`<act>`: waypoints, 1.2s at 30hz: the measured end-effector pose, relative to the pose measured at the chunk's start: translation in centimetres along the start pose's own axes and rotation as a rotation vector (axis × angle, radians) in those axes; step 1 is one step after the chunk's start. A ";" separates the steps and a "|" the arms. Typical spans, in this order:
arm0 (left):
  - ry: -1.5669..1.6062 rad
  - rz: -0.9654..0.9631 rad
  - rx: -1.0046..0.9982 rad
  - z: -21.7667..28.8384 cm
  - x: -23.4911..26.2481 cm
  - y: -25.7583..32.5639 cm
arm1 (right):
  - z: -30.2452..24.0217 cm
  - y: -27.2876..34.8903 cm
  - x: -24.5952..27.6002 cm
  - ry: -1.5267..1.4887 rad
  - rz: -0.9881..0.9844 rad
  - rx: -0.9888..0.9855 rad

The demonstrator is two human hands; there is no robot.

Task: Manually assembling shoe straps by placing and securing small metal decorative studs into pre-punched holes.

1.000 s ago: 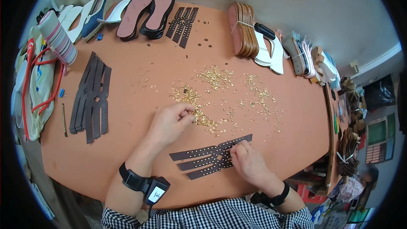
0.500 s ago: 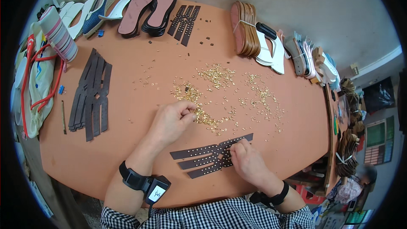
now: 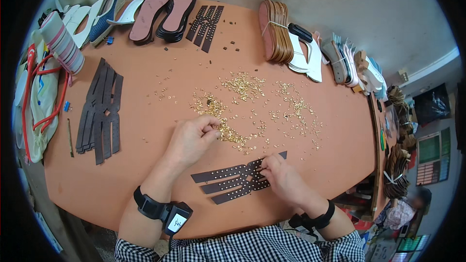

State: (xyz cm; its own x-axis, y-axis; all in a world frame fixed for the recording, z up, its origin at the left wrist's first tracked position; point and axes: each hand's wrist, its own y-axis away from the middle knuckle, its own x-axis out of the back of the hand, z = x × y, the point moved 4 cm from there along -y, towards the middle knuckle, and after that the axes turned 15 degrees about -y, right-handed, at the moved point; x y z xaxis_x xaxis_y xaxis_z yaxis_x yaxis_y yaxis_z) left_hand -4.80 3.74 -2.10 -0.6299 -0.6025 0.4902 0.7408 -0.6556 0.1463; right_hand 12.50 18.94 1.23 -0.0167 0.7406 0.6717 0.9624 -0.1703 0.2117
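My left hand (image 3: 194,138) hovers at the near edge of a scatter of small gold studs (image 3: 234,139), thumb and index finger pinched together. What the pinch holds, if anything, is too small to make out. Nearer to me lies a dark brown strap piece (image 3: 233,182) with several long arms, lined with rows of studs. Over the right part of this piece is my right hand (image 3: 284,179), its fingers pinched close to the strap's surface and hiding some of the studs. Anything between those fingertips is hidden.
Unstudded dark strap pieces (image 3: 102,114) lie stacked at the left, near a thin stick (image 3: 70,138). A studded piece (image 3: 205,26), pink-topped soles (image 3: 177,12) and a tied sole bundle (image 3: 276,31) sit at the far side. A person (image 3: 400,213) is beyond the table at right.
My right hand has shifted slightly toward the far side of the strap piece. My left hand stays pinched by the studs. The whole view has moved a little.
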 end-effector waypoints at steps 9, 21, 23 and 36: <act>0.025 -0.009 0.010 0.0 0.0 0.1 | -0.3 -0.9 0.8 -0.107 -0.067 0.065; 0.091 -0.033 0.030 0.0 0.0 0.0 | 0.6 -0.8 1.2 -0.179 -0.098 0.070; 0.092 -0.039 0.035 0.1 0.0 0.0 | 0.7 -0.7 1.2 -0.180 -0.102 0.067; 0.038 -0.008 -0.009 0.2 0.0 -0.1 | 0.4 0.6 0.1 0.024 -0.047 0.061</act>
State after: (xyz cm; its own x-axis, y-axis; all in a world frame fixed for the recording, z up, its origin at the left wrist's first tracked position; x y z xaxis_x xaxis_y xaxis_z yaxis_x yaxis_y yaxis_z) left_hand -4.83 3.85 -1.98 -0.6440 -0.6143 0.4560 0.7341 -0.6639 0.1424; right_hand 13.18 19.13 1.17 -0.0679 0.7306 0.6795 0.9751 -0.0956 0.2002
